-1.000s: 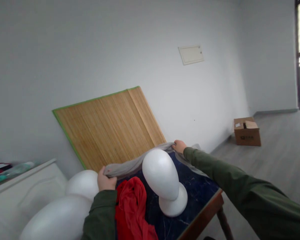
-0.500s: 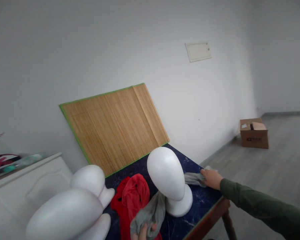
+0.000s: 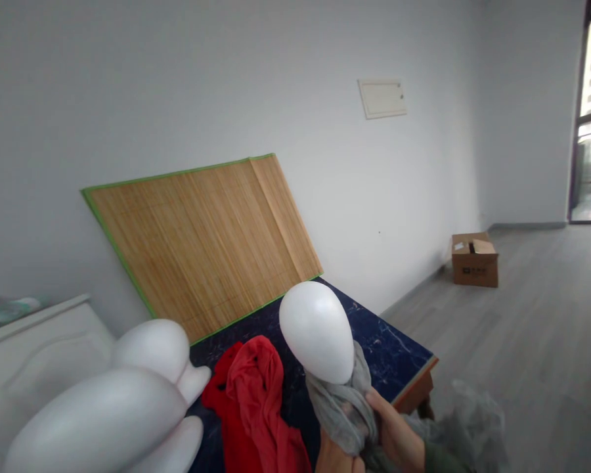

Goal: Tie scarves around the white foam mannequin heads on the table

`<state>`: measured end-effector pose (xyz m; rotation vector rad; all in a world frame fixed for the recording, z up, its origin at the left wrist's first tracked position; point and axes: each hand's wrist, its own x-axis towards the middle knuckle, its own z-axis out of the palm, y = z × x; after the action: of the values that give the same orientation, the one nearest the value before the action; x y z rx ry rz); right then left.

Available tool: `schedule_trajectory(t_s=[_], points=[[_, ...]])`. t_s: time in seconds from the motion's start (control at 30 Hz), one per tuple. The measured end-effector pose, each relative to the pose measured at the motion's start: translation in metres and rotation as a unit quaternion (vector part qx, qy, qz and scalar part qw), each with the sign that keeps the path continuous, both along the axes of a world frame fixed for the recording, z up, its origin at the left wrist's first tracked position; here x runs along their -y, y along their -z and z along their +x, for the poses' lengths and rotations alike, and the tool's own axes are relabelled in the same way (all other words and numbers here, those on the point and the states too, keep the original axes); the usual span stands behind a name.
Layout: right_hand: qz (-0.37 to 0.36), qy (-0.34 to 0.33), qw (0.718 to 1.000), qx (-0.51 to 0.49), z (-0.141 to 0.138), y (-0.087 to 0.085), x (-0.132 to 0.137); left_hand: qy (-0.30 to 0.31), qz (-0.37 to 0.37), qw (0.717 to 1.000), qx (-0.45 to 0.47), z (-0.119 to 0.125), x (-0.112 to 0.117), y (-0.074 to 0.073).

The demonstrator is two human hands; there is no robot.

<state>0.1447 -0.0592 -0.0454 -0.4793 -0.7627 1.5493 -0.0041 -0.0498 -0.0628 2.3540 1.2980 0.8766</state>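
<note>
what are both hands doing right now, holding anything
Left hand: mostly cut off at the frame's bottom edge, touching the grey scarf; grip cannot be told.
Right hand: closed on the grey scarf.

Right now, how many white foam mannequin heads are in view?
3. One white foam mannequin head stands mid-table with the grey scarf bunched at its neck; a second lies at left; a third lies nearest the camera. More may be out of frame.
</note>
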Motion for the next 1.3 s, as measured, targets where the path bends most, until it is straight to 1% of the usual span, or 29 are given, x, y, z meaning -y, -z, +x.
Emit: schedule_trajectory(t_s=[0.1, 0.17, 0.23, 0.3, 0.37, 0.4, 0.47, 0.57, 0.6, 0.67, 0.73, 0.8, 0.83, 0.93, 1.0, 1.1, 1.17, 1.23, 1.3], points=[[0.079, -0.084, 0.992, 0.055, 0.003, -0.002, 0.004, 0.046, 0.028, 0.996, -0.070, -0.003, -0.004, 0.001], [0.096, -0.108, 0.985, 0.095, 0.005, -0.004, 0.000, 0.060, 0.023, 0.995, -0.082, -0.002, -0.004, -0.003], [0.054, -0.088, 0.987, 0.119, 0.005, -0.005, -0.006, 0.063, 0.002, 0.997, -0.054, 0.000, -0.002, -0.009], [-0.014, -0.041, 0.991, 0.126, 0.003, -0.007, -0.012, 0.057, -0.020, 0.998, 0.000, 0.002, 0.002, -0.015], [-0.064, -0.008, 0.993, 0.098, 0.000, -0.008, -0.014, 0.039, -0.024, 0.996, 0.072, 0.004, 0.006, -0.018], [-0.080, -0.012, 0.994, 0.070, -0.001, -0.009, -0.015, 0.022, -0.020, 0.993, 0.110, 0.005, 0.007, -0.018], [-0.100, -0.068, 0.993, 0.005, 0.000, -0.011, -0.015, -0.019, -0.006, 0.984, 0.179, 0.006, 0.010, -0.016], [-0.103, -0.177, 0.977, -0.065, 0.005, -0.011, -0.015, -0.092, 0.006, 0.965, 0.246, 0.006, 0.012, -0.014], [-0.095, -0.198, 0.973, -0.077, 0.006, -0.011, -0.015, -0.115, 0.005, 0.959, 0.260, 0.005, 0.013, -0.014], [-0.083, -0.208, 0.970, -0.093, 0.007, -0.009, -0.015, -0.149, -0.016, 0.951, 0.271, 0.003, 0.013, -0.015], [-0.083, -0.201, 0.971, -0.102, 0.006, -0.005, -0.016, -0.162, -0.058, 0.948, 0.268, -0.001, 0.012, -0.018], [-0.086, -0.192, 0.972, -0.108, 0.005, -0.003, -0.015, -0.162, -0.105, 0.950, 0.246, -0.004, 0.009, -0.023], [-0.086, -0.189, 0.972, -0.110, 0.004, -0.001, -0.015, -0.152, -0.126, 0.954, 0.225, -0.006, 0.006, -0.026], [-0.084, -0.178, 0.974, -0.109, 0.002, -0.001, -0.013, -0.089, -0.169, 0.969, 0.160, -0.007, 0.000, -0.037], [-0.076, -0.165, 0.978, -0.101, 0.000, -0.003, -0.010, -0.065, -0.176, 0.973, 0.135, -0.005, -0.001, -0.044], [-0.042, -0.155, 0.984, -0.074, -0.006, -0.006, -0.002, -0.094, -0.177, 0.974, 0.105, 0.000, 0.001, -0.052], [0.004, -0.130, 0.991, -0.028, -0.011, -0.005, 0.004, -0.093, -0.177, 0.975, 0.094, 0.003, 0.003, -0.056], [0.046, -0.086, 0.995, 0.031, -0.015, -0.002, 0.007, -0.084, -0.161, 0.980, 0.087, 0.004, 0.004, -0.057], [0.065, -0.064, 0.993, 0.073, -0.018, 0.000, 0.008, -0.108, -0.123, 0.985, 0.056, 0.004, 0.002, -0.054]])
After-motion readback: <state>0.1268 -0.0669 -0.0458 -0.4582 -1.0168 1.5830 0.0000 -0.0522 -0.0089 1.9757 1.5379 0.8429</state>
